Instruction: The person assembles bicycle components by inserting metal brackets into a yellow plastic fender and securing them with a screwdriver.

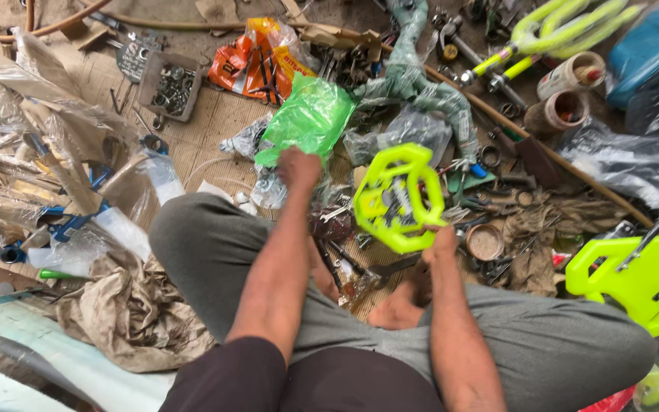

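Note:
I sit cross-legged on the floor in grey trousers. My right hand (442, 243) grips the lower edge of a neon-yellow plastic guard (398, 197) with cut-out openings, held up over my feet. My left hand (297, 166) reaches forward and pinches the lower end of a green plastic bag (308, 118) lying among the clutter. Small metal parts and tools lie on the floor between my hands.
A second neon-yellow plastic part (634, 278) with metal rods sits at right. An orange bag (257, 61), a box of nuts (169, 85), clear plastic wrappers (47, 145), a crumpled cloth (127, 313), a small round tin (485, 243) and yellow-green frame tubes (566, 30) surround me.

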